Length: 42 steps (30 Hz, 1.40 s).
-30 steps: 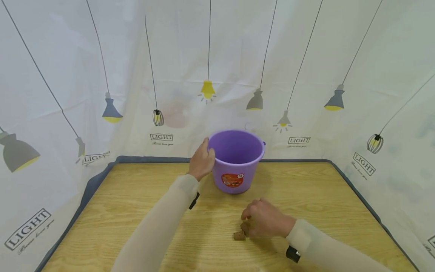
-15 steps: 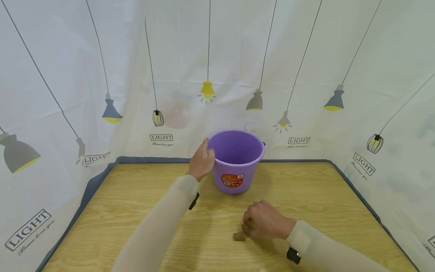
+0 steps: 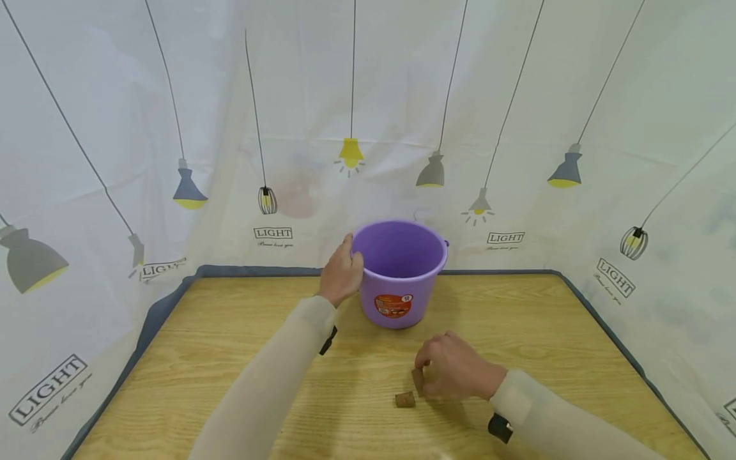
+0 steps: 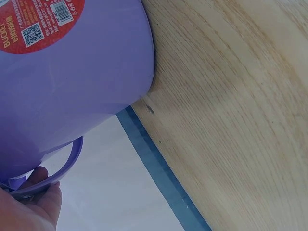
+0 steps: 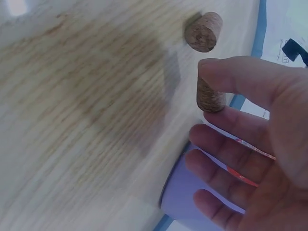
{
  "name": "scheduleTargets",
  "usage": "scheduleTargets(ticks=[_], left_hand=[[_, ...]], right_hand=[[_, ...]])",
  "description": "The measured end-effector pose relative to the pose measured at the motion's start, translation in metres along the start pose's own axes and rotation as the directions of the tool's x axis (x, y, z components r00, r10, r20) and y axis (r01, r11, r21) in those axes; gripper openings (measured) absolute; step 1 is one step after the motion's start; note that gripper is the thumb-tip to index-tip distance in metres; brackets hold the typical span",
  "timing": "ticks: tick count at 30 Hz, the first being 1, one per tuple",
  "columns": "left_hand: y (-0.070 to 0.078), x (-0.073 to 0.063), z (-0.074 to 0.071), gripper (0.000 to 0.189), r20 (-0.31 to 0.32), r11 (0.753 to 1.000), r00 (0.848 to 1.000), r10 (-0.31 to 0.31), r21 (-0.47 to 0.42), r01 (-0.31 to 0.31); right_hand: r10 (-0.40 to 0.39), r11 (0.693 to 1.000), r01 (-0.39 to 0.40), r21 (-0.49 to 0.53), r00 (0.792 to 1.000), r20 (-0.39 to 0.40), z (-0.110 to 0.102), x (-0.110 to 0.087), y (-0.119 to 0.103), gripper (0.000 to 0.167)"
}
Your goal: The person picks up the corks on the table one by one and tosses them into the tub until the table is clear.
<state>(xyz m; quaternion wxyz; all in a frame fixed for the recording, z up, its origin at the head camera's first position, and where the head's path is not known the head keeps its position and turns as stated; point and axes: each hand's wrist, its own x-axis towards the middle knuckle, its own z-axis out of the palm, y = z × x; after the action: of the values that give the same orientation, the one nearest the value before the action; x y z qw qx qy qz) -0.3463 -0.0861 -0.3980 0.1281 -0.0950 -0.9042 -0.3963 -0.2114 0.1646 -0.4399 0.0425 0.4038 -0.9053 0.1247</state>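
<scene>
A purple bucket point(image 3: 397, 294) with a red round label stands upright at the back of the table. My left hand point(image 3: 342, 273) is at its left side; in the left wrist view the fingers point(image 4: 48, 197) curl round the bucket's purple handle point(image 4: 72, 156). In front of the bucket, my right hand point(image 3: 457, 367) pinches a cork point(image 5: 210, 94) end to end between thumb and index finger, the other fingers loosely spread. A second cork point(image 3: 405, 400) lies on its side on the table, just left of the right hand in the head view.
The wood-grain table point(image 3: 218, 358) has a dark blue border strip point(image 3: 264, 271) along its back and sides. A white curtain point(image 3: 310, 83) printed with hanging lamps encloses it on three sides. Both wrists wear a black strap point(image 3: 499, 428).
My right hand has shifted slightly right and raised its cork away from the other one, which stays put. The left hand and the bucket have not moved.
</scene>
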Motion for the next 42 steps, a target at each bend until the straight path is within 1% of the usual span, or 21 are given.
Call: scheduleTargets(ticks=[2, 5, 9, 12, 20, 30, 35, 39, 42], left_hand=[[-0.001, 0.0, 0.0, 0.065, -0.003, 1.0, 1.0, 0.0, 0.002, 0.0], [-0.001, 0.001, 0.001, 0.065, -0.004, 1.0, 1.0, -0.004, 0.004, 0.004], [-0.002, 0.001, 0.001, 0.065, 0.002, 1.0, 1.0, -0.008, 0.006, 0.008], [-0.001, 0.0, 0.0, 0.065, 0.004, 1.0, 1.0, -0.007, 0.002, 0.007], [0.0, 0.0, 0.0, 0.061, 0.002, 1.0, 1.0, -0.013, -0.006, 0.013], [0.001, -0.001, -0.001, 0.066, 0.009, 1.0, 1.0, -0.009, -0.001, 0.009], [0.001, 0.0, -0.001, 0.065, 0.005, 1.0, 1.0, -0.007, -0.011, 0.007], [0.0, 0.0, 0.0, 0.063, 0.003, 1.0, 1.0, -0.009, -0.014, 0.009], [-0.001, 0.001, 0.0, 0.062, 0.001, 1.0, 1.0, -0.006, -0.019, 0.006]], right_hand=[[-0.004, 1.0, 0.005, 0.017, 0.999, -0.032, -0.001, 0.0, 0.0, 0.015], [0.012, 0.998, -0.008, 0.057, 0.997, -0.071, -0.004, 0.001, 0.0, 0.014], [0.08, 0.992, -0.071, 0.103, 0.992, -0.093, -0.007, 0.002, 0.0, 0.016], [0.116, 0.989, -0.104, 0.106, 0.987, -0.112, -0.01, 0.004, 0.0, 0.017], [0.11, 0.99, -0.087, 0.113, 0.97, -0.216, -0.015, 0.007, 0.0, 0.015], [0.159, 0.98, -0.117, 0.161, 0.946, -0.284, -0.021, 0.013, 0.002, 0.018], [0.168, 0.977, -0.11, 0.184, 0.927, -0.335, -0.025, 0.016, 0.003, 0.017], [0.165, 0.978, -0.1, 0.183, 0.909, -0.383, -0.029, 0.019, 0.003, 0.016], [0.174, 0.979, -0.112, 0.169, 0.893, -0.416, -0.032, 0.021, 0.004, 0.014]])
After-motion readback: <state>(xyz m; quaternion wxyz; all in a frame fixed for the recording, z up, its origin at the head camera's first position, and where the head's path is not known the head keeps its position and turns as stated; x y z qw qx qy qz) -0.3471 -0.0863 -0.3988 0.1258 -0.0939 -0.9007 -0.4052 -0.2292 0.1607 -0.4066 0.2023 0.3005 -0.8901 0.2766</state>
